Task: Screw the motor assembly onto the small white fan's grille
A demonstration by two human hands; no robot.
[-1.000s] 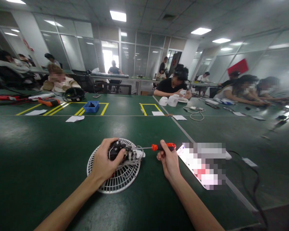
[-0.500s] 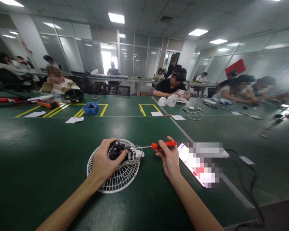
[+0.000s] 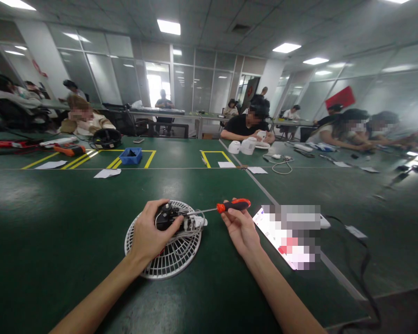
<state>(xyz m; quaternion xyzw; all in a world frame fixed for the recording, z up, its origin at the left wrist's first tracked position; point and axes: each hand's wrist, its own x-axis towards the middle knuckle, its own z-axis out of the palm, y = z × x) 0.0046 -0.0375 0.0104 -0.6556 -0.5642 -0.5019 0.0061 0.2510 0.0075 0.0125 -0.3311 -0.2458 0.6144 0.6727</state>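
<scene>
The head camera looks forward and slightly down from the person's own eye level, over the table (image 3: 73, 222). The left hand (image 3: 149, 232) and right hand (image 3: 243, 228) are near, below mid-frame; the wide view reaches the far glass wall (image 3: 204, 86) and ceiling (image 3: 209, 35).

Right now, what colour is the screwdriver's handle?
The screwdriver's handle is red-orange with a black or dark grey grip; it shows in the head view.
</scene>
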